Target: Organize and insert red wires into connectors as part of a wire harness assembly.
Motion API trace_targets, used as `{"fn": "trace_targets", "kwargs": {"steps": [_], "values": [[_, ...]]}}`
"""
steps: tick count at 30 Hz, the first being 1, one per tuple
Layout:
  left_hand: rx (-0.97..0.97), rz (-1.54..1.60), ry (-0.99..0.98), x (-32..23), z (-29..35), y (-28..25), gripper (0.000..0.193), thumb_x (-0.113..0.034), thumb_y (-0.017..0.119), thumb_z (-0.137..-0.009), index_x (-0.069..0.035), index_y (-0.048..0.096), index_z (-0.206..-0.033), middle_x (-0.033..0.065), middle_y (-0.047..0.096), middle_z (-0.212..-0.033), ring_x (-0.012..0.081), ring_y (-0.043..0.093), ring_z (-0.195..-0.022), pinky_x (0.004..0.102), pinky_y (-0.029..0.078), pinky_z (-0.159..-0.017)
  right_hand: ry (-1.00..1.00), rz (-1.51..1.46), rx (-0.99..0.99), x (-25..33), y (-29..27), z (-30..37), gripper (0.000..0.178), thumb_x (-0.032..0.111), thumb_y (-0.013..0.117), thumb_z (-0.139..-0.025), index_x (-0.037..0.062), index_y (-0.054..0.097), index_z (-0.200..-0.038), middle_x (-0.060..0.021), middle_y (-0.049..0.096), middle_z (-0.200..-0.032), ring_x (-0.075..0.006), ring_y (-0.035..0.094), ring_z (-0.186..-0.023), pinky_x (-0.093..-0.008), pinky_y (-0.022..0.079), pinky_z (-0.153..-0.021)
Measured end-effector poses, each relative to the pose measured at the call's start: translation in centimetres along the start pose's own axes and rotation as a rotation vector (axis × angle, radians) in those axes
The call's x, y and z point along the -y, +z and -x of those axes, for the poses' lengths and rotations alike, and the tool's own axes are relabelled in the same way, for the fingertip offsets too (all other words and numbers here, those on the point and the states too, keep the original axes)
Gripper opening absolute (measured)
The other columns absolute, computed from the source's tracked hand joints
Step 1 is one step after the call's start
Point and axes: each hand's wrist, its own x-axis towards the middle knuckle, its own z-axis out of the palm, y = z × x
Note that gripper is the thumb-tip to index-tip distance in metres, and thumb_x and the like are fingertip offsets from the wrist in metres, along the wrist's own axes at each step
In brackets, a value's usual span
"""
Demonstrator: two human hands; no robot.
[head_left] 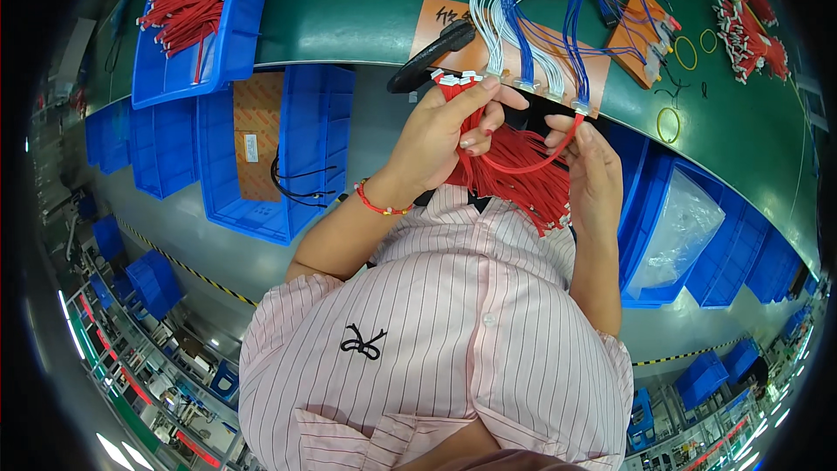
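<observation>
Much of the red cable bundle (523, 183) is covered: the left hand (436, 139), at twelve o'clock from the middle of the view, hides its upper stretch, and the right hand (597, 166), between two and three o'clock, overlaps its far edge. The right fingertips mask the end of a single red strand (527, 171), so whether it joins the connector just above cannot be told. The blue wires (574, 22) and white wires (497, 13) are cut off by the upper rim; their lower ends meet the orange board (429, 26) at one o'clock.

The left forearm comes up from between seven and eight o'clock, its fingers curled closed around the bundle, thumb laid forward near the white connectors (449, 79). From there the bundle fans toward four o'clock, in front of the striped shirt (392, 296). The right forearm rises from six o'clock, thumb and fingers pinched together on the strand, which sags between both hands
</observation>
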Motion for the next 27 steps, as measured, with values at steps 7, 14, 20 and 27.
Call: {"fn": "trace_targets", "kwargs": {"steps": [7, 14, 20, 27], "values": [[0.020, 0.050, -0.034, 0.3, 0.6, -0.1, 0.035, -0.026, 0.049, -0.104, 0.001, 0.061, -0.087, -0.0071, 0.035, -0.056, 0.0022, 0.027, -0.047, 0.0224, 0.020, -0.044, -0.068, -0.010, 0.134, -0.4, -1.2, -0.6, 0.036, 0.023, 0.049, -0.103, -0.0063, 0.070, -0.101, -0.0069, 0.065, -0.080, -0.0134, 0.059, -0.081, -0.0289, 0.046, -0.084], [0.245, 0.298, 0.029, 1.2, 5.4, -3.3, 0.037, -0.028, 0.039, -0.107, -0.004, 0.048, -0.081, -0.0049, 0.031, -0.057, 0.0060, 0.022, -0.046, 0.0252, 0.020, -0.044, -0.119, 0.244, 0.298, -1.6, -1.4, -0.6, 0.030, 0.016, 0.048, -0.101, -0.0072, 0.066, -0.108, -0.0143, 0.063, -0.107, -0.0202, 0.059, -0.100, -0.0315, 0.045, -0.093], [0.352, 0.391, 0.190, 1.4, 8.5, -4.1, 0.025, -0.021, 0.056, -0.099, 0.002, 0.059, -0.088, -0.0011, 0.039, -0.053, 0.0082, 0.031, -0.043, 0.0272, 0.023, -0.042, -0.593, 1.177, 0.220, -5.4, 2.7, -2.3, 0.028, 0.018, 0.065, -0.090, 0.0005, 0.062, -0.112, -0.0169, 0.058, -0.102, -0.0330, 0.057, -0.094, -0.0390, 0.046, -0.084], [0.707, 0.444, 0.368, -0.1, 9.6, -4.8, 0.018, -0.009, 0.071, -0.085, 0.006, 0.066, -0.076, 0.0123, 0.059, -0.056, 0.0170, 0.043, -0.036, 0.0291, 0.029, -0.037, -0.466, 0.998, 0.245, -7.1, 1.1, -2.8, 0.025, 0.017, 0.066, -0.089, 0.0020, 0.062, -0.109, -0.0144, 0.059, -0.105, -0.0322, 0.057, -0.094, -0.0395, 0.046, -0.083]]}}
